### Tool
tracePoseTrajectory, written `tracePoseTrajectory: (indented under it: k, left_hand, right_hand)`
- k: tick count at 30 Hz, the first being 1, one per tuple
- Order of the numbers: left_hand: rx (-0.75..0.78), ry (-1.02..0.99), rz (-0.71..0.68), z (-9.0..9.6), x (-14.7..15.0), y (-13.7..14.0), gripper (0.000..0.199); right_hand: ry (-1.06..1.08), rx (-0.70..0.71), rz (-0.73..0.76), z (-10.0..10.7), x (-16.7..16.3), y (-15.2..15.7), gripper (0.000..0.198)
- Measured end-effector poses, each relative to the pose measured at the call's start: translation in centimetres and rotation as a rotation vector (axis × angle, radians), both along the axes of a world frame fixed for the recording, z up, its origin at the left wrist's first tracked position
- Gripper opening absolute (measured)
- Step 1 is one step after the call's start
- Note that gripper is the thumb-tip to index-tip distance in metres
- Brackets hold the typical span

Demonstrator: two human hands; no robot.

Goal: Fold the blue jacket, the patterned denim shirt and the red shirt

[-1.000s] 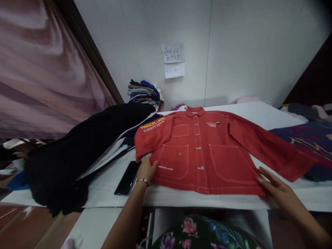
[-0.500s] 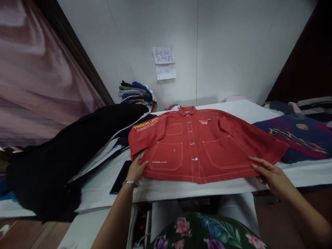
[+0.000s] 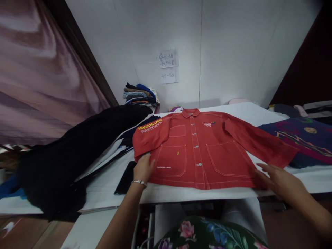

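The left hand (image 3: 143,168) is at the jacket's 8 o'clock corner, by the bottom edge and close to a sleeve end, and a silver bracelet (image 3: 140,182) sits on that wrist. The right hand (image 3: 281,180) is at the 4 o'clock corner. Both hands look blurry from here, so I can't tell if they pinch the cloth or only touch it. Between them the red jacket (image 3: 199,148) lies front up on the white table (image 3: 103,193), with its collar at 12 o'clock and its bottom edge at 6. Silver buttons run down the middle. One sleeve, with yellow letters on it, bends down on the 9 o'clock side, and the other reaches out past 3 o'clock. A black phone (image 3: 125,178) lies just beside the left hand at 8 o'clock. Farther out at 9 o'clock is a big heap of black cloth (image 3: 85,145). A dark blue cloth (image 3: 308,135) with bright bits is at 3 o'clock. At 11 o'clock stands a pile of folded clothes (image 3: 140,95), near the pale wall (image 3: 233,52). Two paper notes (image 3: 169,58) hang there near 12 o'clock. A pink curtain (image 3: 38,65) droops at 10 o'clock.
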State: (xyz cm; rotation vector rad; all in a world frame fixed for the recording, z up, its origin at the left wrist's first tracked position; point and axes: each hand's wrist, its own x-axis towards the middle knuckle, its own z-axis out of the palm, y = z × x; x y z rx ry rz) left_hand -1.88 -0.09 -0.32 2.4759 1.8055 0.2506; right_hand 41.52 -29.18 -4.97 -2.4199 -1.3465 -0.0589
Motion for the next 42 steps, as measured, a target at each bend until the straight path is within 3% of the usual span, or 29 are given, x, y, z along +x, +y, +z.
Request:
tracePoseTrajectory:
  k: [3, 6, 8, 10, 13, 17, 23, 32, 39, 42]
  left_hand:
    - [0.015, -0.081, -0.249, 0.0, 3.5, 1.2, 0.036]
    - [-0.042, -0.062, -0.443, -0.7, 7.3, 3.4, 0.04]
    - [-0.066, -0.004, -0.446, -1.3, 8.8, 5.2, 0.046]
    - [-0.103, 0.071, -0.339, -2.0, 9.1, 6.9, 0.054]
    - [-0.13, 0.147, -0.187, -3.4, 7.8, 8.7, 0.064]
    - [-0.089, 0.158, -0.155, -5.3, 6.3, 9.7, 0.067]
    - [-0.055, 0.149, -0.163, -6.0, 6.4, 10.0, 0.065]
    - [-0.047, 0.145, -0.155, -5.9, 6.3, 10.1, 0.063]
    - [-0.055, 0.164, -0.148, -5.8, 6.3, 10.1, 0.064]
    - [-0.064, 0.157, -0.152, -5.9, 6.2, 10.3, 0.064]
  right_hand:
    - [0.038, 0.072, 0.26, 1.8, -2.8, 4.9, 0.052]
    - [0.089, 0.09, 0.449, 2.4, -5.3, 11.0, 0.055]
    - [0.096, 0.05, 0.499, 1.7, -5.2, 14.5, 0.058]
    - [0.051, -0.047, 0.429, 0.3, -3.6, 16.8, 0.061]
    - [-0.035, -0.18, 0.228, -2.4, -0.1, 17.6, 0.062]
    - [-0.066, -0.228, 0.169, -4.3, 2.3, 17.1, 0.064]
    - [-0.056, -0.175, 0.184, -2.5, 2.9, 19.7, 0.068]
    - [0.039, -0.241, 0.114, -3.6, 4.7, 20.4, 0.065]
    - [0.022, -0.148, 0.186, -1.2, 3.9, 25.4, 0.07]
    - [0.114, -0.164, 0.103, -1.6, 5.7, 26.3, 0.073]
